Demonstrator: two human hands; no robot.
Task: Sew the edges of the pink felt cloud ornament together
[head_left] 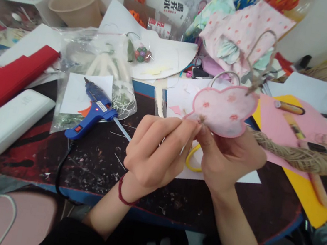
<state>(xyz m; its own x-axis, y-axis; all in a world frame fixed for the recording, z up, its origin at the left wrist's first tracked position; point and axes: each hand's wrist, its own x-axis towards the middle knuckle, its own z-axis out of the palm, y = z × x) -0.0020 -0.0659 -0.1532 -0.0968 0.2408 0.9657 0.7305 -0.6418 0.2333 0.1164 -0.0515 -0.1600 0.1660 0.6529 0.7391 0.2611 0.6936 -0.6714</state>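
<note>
A pink, cloud-shaped felt piece (224,109) with small red flower prints, held tilted above the bench's middle, twine loop (261,59) at its top.

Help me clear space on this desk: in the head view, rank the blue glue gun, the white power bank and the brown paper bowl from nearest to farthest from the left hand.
From the left hand:
1. Blue glue gun, just left.
2. White power bank, far left edge.
3. Brown paper bowl, back left.

Bare dark tabletop (92,165) lies open to the left of the left hand (153,152), reaching as far as the blue glue gun (94,110) and its cord. Beyond that a white power bank (3,124) blocks the way. To the right, a twine bundle (299,157) crosses the yellow paper (308,198) near the right hand (228,161).
</note>
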